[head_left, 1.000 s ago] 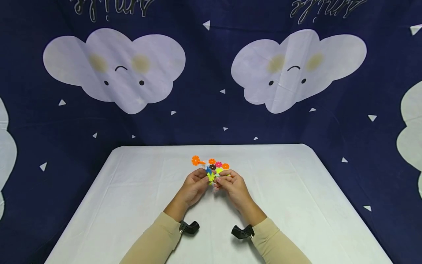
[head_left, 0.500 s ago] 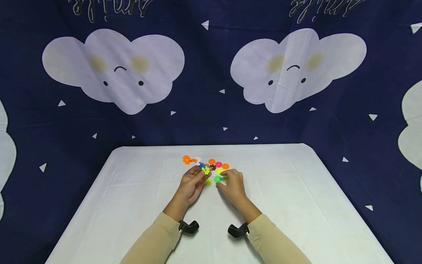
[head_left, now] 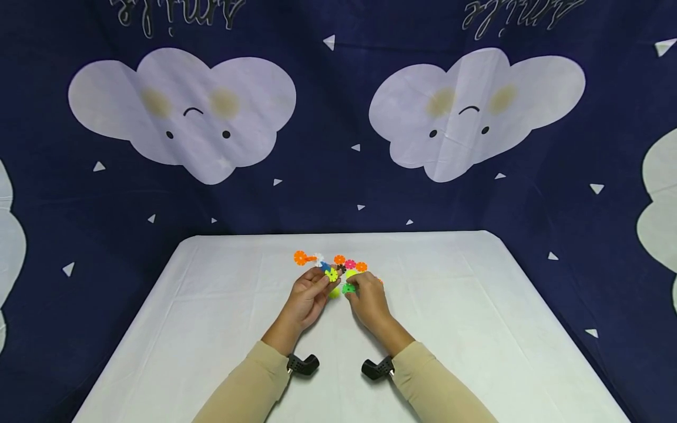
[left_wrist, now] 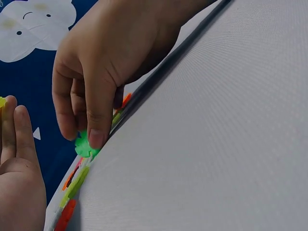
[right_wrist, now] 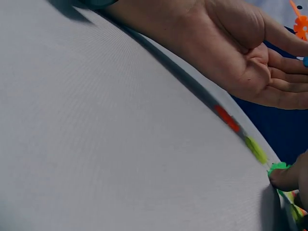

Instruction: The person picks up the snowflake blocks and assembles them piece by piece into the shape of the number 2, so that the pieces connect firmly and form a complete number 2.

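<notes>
My left hand point(head_left: 307, 296) pinches a joined string of notched plastic building discs, raised off the table. A yellow disc point(head_left: 331, 275) sits at the thumb, followed by a blue disc point(head_left: 325, 267), a white disc point(head_left: 318, 258) and an orange disc point(head_left: 300, 258) at the far end. To its right, my right hand point(head_left: 371, 301) pinches a green disc point(head_left: 348, 288) between thumb and fingers, close to the table. In the left wrist view the green disc point(left_wrist: 85, 146) shows under the thumb; its lower edge is near other discs.
Loose discs lie on the white table point(head_left: 238, 352) beyond and between the hands: an orange disc point(head_left: 339, 259), a pink disc point(head_left: 350, 264), another orange disc point(head_left: 362, 267) and a yellow disc point(head_left: 334, 292). A dark blue cloth point(head_left: 328, 117) with clouds hangs behind.
The hands were together at the yellow disc. My right hand has let go, come away and taken hold of the green disc. My left hand has shifted slightly left with the string.
</notes>
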Motion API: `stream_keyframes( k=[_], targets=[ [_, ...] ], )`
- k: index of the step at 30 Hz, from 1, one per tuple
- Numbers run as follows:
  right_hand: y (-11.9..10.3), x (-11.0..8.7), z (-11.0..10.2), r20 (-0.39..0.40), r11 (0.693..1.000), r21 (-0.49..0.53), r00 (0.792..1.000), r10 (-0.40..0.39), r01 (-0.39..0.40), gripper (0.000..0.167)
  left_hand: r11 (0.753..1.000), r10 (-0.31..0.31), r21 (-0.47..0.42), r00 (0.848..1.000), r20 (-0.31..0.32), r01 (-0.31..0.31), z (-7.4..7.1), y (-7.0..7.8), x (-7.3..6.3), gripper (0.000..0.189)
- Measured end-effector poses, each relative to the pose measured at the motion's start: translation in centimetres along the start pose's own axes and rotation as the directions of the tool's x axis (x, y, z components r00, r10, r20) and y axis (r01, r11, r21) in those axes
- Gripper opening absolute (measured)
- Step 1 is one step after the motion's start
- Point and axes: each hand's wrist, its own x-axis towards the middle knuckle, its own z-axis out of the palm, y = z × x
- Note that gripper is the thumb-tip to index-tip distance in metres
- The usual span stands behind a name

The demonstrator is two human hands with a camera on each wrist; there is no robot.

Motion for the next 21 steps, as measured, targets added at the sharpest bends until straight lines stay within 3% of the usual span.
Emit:
stream_keyframes(
  k=[4,10,15,18,21],
  targets=[
    [0.1,-0.1,-0.1,0.012,0.982,0.187,0.999,0.037,-0.039,0.032,1.0,0.001,-0.004,1.0,-0.002,-0.001,0.0,0.0,0.0,0.033],
    [0.2,-0.3,-0.7,0.04,0.902,0.413,0.992,0.124,-0.129,0.017,1.0,0.006,0.004,1.0,-0.002,-0.006,-0.1,0.0,0.1,0.033],
    [-0.1,-0.2,-1.3,0.121,0.802,0.556,0.976,0.179,-0.216,0.01,0.999,0.009,0.037,0.999,-0.033,-0.008,-0.3,-0.1,0.1,0.031],
    [-0.5,-0.2,-1.6,0.15,0.725,0.646,0.971,0.186,-0.238,0.014,0.997,0.006,0.076,0.998,-0.067,-0.001,-0.2,-0.2,0.1,0.029],
    [-0.9,-0.3,-1.7,0.154,0.669,0.706,0.972,0.178,-0.235,0.018,0.994,-0.002,0.106,0.996,-0.095,0.012,-0.1,-0.2,0.1,0.03]
  ],
)
